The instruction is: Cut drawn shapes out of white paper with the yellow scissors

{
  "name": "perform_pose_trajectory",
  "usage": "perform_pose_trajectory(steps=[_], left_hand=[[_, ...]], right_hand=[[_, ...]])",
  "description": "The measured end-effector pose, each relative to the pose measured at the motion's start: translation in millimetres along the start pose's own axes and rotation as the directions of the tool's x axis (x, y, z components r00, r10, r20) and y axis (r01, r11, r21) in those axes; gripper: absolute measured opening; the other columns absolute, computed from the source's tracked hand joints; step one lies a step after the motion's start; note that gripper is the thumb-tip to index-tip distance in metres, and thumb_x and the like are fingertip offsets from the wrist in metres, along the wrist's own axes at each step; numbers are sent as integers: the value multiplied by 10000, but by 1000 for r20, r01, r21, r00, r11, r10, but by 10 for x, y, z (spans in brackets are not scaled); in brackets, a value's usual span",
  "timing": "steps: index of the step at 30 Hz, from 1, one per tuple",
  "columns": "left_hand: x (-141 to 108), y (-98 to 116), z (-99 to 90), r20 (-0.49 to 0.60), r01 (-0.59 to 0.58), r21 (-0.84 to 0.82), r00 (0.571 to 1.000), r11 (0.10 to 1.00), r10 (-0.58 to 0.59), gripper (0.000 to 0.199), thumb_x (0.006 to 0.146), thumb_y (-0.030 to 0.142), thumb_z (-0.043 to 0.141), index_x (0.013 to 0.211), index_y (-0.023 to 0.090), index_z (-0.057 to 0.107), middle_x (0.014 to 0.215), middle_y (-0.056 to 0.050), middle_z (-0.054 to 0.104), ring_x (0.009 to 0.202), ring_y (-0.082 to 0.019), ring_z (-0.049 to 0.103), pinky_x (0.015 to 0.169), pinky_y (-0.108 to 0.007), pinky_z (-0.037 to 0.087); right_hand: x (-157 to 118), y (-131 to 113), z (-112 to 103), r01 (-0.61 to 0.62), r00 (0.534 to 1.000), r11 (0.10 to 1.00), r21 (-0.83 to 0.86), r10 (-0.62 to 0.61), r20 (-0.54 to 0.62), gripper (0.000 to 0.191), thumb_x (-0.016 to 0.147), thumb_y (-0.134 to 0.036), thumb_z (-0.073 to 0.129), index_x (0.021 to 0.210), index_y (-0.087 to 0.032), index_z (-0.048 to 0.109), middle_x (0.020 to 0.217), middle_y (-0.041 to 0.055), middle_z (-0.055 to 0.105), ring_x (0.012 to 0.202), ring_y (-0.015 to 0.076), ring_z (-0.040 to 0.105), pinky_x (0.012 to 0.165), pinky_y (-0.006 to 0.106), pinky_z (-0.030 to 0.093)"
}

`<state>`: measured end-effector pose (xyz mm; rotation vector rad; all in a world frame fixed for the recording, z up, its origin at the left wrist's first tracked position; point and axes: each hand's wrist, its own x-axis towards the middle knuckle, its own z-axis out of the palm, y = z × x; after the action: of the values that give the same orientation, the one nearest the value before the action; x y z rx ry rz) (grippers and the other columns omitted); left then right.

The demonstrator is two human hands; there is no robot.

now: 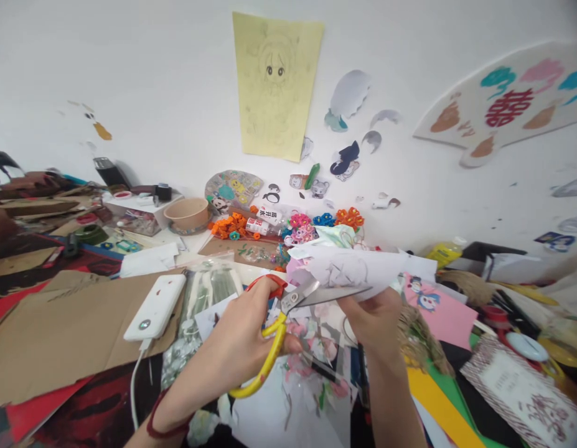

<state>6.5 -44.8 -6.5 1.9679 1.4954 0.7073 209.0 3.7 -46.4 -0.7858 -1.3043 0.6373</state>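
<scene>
My left hand (244, 333), with a dark red cord at the wrist, holds the scissors (274, 348) by their red and yellow handles. The scissor blades point right, parted, at the lower left edge of a white paper (344, 269) with a pencil drawing on it. My right hand (376, 314) grips that paper from below, its fingers partly behind the sheet, close to the blade tips. Under both hands lie white sheets and pink and green paper scraps (311, 382).
Flat cardboard (73, 330) and a white power bank (155, 308) with a cable lie at left. Behind are a round tan bowl (188, 214) and orange flowers (232, 225). Pink paper (444, 311) and a patterned card (521, 386) lie at right.
</scene>
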Motion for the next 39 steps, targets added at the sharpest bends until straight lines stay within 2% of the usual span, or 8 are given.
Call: perform_pose_trajectory(steps=[13, 19, 21, 24, 28, 30, 32, 39], left_hand=[[22, 9, 15, -18, -31, 39, 999, 999, 32, 373, 720, 232, 628, 1068, 203, 496, 962, -56, 627, 802, -228, 561, 739, -344, 429], [-32, -220, 28, -1, 27, -40, 1000, 999, -27, 396, 730, 375, 683, 1058, 200, 548, 899, -30, 628, 731, -203, 547, 676, -311, 413], [-78, -331, 55, 7, 39, -111, 999, 993, -39, 376, 756, 454, 667, 1016, 200, 569, 741, 8, 588, 633, -173, 500, 596, -278, 369], [-112, -416, 196, -104, -21, -315, 995, 949, -12, 352, 851, 517, 566, 989, 194, 581, 746, -4, 584, 610, -141, 460, 576, -260, 361], [-41, -305, 553, -307, -194, -627, 952, 754, -11, 440, 867, 606, 520, 1021, 193, 535, 945, -65, 646, 666, -135, 512, 618, -270, 442], [18, -191, 711, -363, -188, -687, 926, 702, -108, 377, 869, 519, 584, 1046, 193, 515, 976, -72, 643, 783, -159, 585, 670, -269, 476], [65, -79, 805, -444, -198, -751, 857, 630, -261, 319, 811, 412, 690, 965, 196, 513, 934, -47, 625, 911, -185, 614, 745, -269, 496], [71, 67, 842, -504, -179, -755, 774, 631, -383, 292, 743, 321, 740, 835, 196, 492, 793, 6, 582, 804, -160, 621, 742, -264, 492]], right_hand=[[12, 28, -7, 10, 1000, 1000, -7, -10, 6, 230, 718, -168, 783, 938, -229, 761, 897, 25, 793, 839, 209, 750, 820, 338, 621], [132, 85, -81, -97, 994, 984, 147, 104, -41, 262, 737, -230, 792, 996, -248, 757, 1014, 24, 782, 966, 224, 732, 941, 403, 582], [172, 94, -144, -193, 981, 961, 197, 193, 18, 258, 748, -236, 789, 1003, -251, 756, 1025, 22, 781, 966, 216, 732, 917, 377, 590], [214, 75, -253, -286, 948, 948, 139, 260, 182, 240, 743, -232, 796, 980, -251, 765, 986, 15, 788, 916, 193, 739, 841, 310, 605], [232, 44, -348, -247, 875, 969, -6, 225, 428, 205, 734, -238, 801, 937, -240, 773, 965, 18, 789, 902, 189, 734, 828, 286, 594], [225, 50, -364, -195, 828, 977, -85, 210, 520, 238, 714, -247, 814, 948, -240, 772, 1005, 25, 780, 953, 203, 722, 869, 300, 581], [215, 68, -367, -164, 794, 977, -135, 212, 570, 316, 684, -258, 834, 992, -243, 765, 1100, 37, 758, 1048, 224, 696, 922, 318, 563], [263, 179, -402, -281, 748, 954, -102, 285, 599, 325, 738, -365, 786, 1007, -186, 747, 957, 53, 775, 843, 192, 721, 725, 285, 597]])
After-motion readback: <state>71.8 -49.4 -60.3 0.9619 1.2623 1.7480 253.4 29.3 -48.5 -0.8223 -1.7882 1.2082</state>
